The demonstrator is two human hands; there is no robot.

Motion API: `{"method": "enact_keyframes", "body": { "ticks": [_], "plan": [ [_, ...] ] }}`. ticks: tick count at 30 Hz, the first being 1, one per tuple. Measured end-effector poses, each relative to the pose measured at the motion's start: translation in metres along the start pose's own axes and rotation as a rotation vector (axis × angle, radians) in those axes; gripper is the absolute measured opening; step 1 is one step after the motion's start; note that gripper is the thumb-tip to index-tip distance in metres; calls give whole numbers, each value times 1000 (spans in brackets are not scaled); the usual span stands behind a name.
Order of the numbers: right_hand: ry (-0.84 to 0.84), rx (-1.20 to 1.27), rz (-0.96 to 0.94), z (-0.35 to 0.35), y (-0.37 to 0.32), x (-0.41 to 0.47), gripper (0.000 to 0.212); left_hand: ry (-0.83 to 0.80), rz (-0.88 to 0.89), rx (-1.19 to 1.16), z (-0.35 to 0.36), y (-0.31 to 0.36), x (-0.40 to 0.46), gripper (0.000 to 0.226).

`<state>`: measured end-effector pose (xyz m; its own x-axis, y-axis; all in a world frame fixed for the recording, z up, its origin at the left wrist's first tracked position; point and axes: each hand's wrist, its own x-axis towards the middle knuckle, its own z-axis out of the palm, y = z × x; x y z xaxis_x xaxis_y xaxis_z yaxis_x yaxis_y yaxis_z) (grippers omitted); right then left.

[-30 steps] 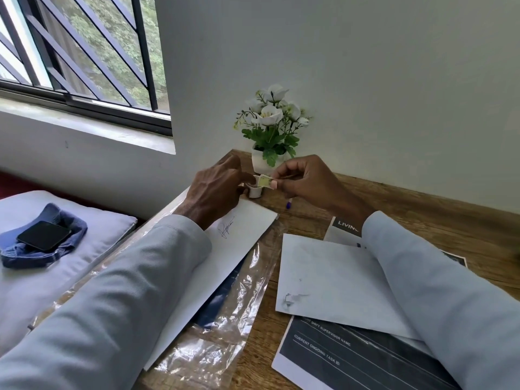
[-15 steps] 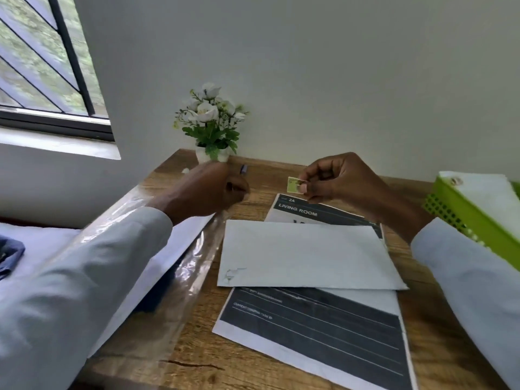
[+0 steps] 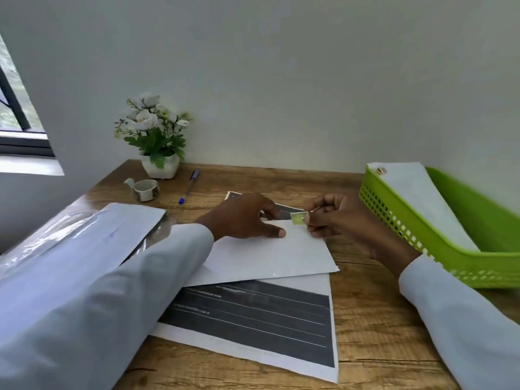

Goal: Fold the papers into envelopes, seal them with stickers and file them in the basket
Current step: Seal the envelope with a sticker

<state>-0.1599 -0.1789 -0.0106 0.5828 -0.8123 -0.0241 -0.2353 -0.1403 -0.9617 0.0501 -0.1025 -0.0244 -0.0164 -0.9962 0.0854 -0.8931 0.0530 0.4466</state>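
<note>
1 sticker (image 3: 298, 218) in R hand (image 3: 334, 218) | L hand (image 3: 244, 218) on 1 envelope (image 3: 270, 254) | 1 basket (image 3: 439, 237)

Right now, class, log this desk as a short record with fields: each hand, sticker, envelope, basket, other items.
left hand: rests on the envelope, thumb flat
right hand: pinches the sticker
sticker: at the envelope's far edge
envelope: lies on a printed sheet
basket: green, right, holds one envelope
other: sticker roll, pen, flower pot
</note>
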Motion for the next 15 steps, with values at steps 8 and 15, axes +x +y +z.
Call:
{"method": "enact_keyframes", "body": {
  "ticks": [8,15],
  "plan": [
    [33,-14,35,2,6,2,13,1,-30,-175,13,9,18,20],
    [97,20,26,-2,13,4,13,54,-72,-314,16,8,23,11]
  ]
}}
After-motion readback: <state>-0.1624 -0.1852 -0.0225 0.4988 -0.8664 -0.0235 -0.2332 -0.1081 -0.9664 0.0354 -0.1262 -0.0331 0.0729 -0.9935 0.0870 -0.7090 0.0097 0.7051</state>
